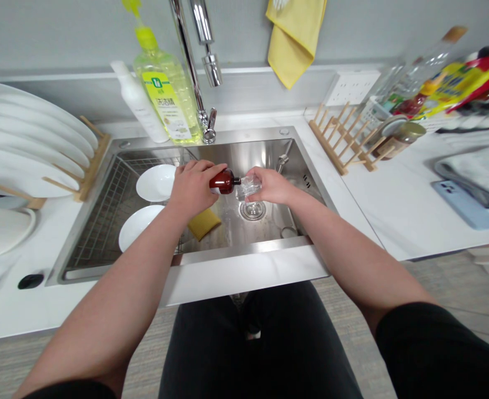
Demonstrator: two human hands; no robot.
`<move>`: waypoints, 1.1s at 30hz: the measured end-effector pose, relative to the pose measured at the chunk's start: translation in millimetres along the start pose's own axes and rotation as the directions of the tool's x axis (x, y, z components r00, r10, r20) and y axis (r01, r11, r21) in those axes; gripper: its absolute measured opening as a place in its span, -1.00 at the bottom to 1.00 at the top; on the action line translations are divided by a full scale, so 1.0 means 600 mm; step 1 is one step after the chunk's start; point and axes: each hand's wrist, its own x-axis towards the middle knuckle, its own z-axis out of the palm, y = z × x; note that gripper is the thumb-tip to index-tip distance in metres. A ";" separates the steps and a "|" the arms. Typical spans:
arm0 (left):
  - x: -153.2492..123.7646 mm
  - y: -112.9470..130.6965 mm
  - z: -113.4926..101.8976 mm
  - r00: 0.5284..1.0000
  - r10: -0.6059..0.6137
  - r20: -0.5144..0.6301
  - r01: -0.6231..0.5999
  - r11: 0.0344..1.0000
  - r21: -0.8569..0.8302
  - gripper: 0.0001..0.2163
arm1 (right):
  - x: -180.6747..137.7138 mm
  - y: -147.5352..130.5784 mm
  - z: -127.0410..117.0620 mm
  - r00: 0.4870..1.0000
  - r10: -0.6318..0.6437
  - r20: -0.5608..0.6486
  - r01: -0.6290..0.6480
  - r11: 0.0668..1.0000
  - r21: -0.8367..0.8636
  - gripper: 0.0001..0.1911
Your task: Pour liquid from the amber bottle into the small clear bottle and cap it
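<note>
Two hands are working over the sink (264,152): left hand (192,188) closing around an amber bottle (224,182), right hand (271,185) gripping a clear vessel (248,188), its shape partly hidden by the grip.

Two bare arms reach out from the person's body. The left arm (115,293) comes up from 7 o'clock, and the right arm (352,260) comes in from 4 o'clock. Both bend in toward the middle, so the hands are close but not touching. The left hand (192,188) sits at 9 o'clock from the right hand (271,185). Its back faces up, and its fingers (205,166) curl over and point to 3 o'clock. The right hand's fingers (255,177) point to 9 o'clock and curl closed too.
</note>
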 end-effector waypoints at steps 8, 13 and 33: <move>0.000 0.003 -0.003 1.000 -0.016 0.021 0.016 1.000 0.007 -0.31 | -0.002 -0.005 -0.002 1.000 -0.026 -0.003 0.026 1.000 0.008 -0.33; 0.000 0.002 -0.003 1.000 -0.015 0.014 0.015 1.000 -0.009 -0.29 | -0.002 -0.006 -0.002 1.000 -0.015 -0.006 0.015 1.000 0.013 -0.31; -0.001 0.006 -0.007 1.000 -0.023 0.018 0.024 0.999 -0.025 -0.28 | -0.003 -0.008 -0.003 1.000 -0.024 0.003 0.024 0.999 0.046 -0.27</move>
